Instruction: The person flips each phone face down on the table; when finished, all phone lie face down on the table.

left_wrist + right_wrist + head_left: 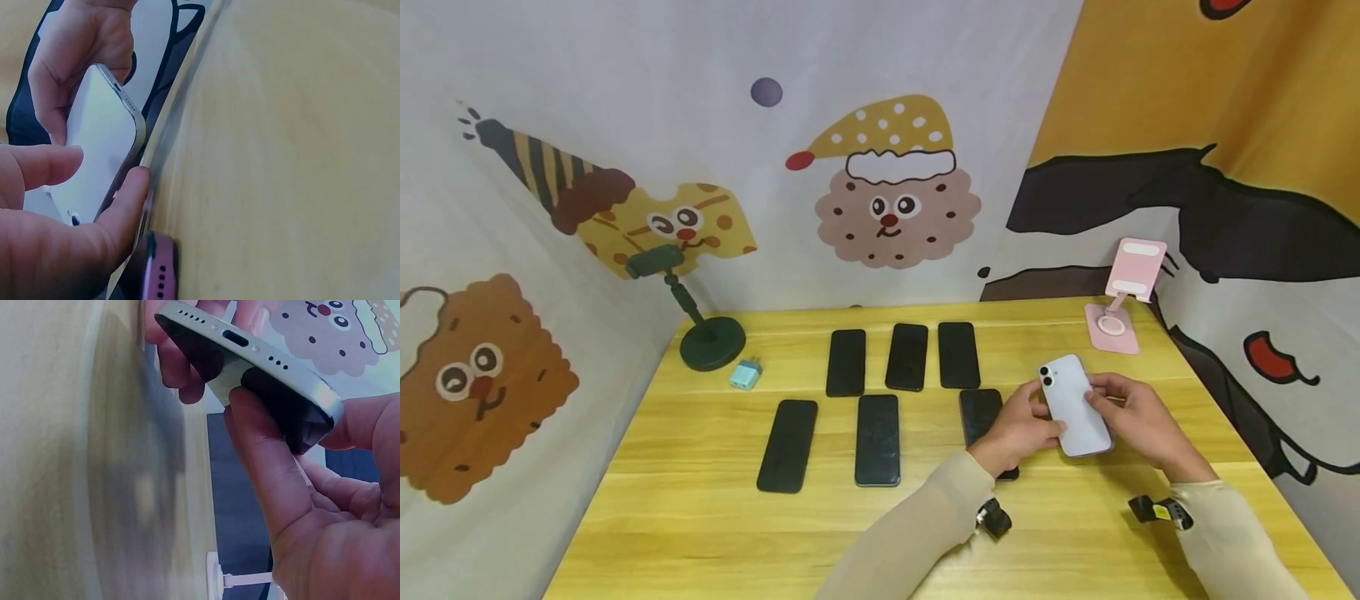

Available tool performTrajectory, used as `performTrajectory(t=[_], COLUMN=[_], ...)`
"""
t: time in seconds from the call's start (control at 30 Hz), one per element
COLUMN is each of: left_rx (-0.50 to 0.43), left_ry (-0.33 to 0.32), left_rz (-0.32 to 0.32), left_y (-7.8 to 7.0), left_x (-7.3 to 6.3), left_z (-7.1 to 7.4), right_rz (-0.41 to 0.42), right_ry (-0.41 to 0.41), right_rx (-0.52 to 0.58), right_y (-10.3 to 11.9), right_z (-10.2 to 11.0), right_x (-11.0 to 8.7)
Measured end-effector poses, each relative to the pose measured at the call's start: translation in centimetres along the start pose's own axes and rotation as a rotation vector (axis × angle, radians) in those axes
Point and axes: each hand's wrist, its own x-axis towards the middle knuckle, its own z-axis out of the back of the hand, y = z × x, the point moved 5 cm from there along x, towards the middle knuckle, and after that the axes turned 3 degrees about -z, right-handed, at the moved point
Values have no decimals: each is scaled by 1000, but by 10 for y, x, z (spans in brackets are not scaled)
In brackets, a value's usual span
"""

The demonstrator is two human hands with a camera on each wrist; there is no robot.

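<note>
Both hands hold a white smartphone (1075, 410) above the right part of the table, back side up, with two camera lenses at its upper left corner. My left hand (1019, 428) grips its left edge, thumb on the back. From the other side, my right hand (1138, 418) pinches it, thumb on the back and fingers under the dark screen (275, 394). In the right wrist view its charging port (235, 338) faces the camera. Beneath the left wrist lies a dark phone (979, 410), partly covered by the hand.
Several more dark phones lie in two rows, among them a front one (877, 440) and a back one (907, 357). A pink phone stand (1114, 329) is at the back right. At the back left stand a green stand (712, 343) and a light blue charger plug (745, 375).
</note>
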Motion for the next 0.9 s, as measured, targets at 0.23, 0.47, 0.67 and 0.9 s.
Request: performTrajectory(t=[0.23, 0.47, 0.67, 0.9], left_rx=[21, 47, 84, 158], left_ry=[-41, -91, -105, -111], left_rz=[1, -3, 3, 10], left_y=[0, -1, -1, -2], left_x=[0, 0, -2, -3], left_z=[2, 8, 8, 7], right_rz=[-15, -59, -57, -66], right_ry=[-5, 20, 38, 96], right_rx=[52, 102, 84, 87], right_y=[-8, -19, -26, -41], right_z=[-2, -4, -5, -9], right_x=[3, 8, 11, 15])
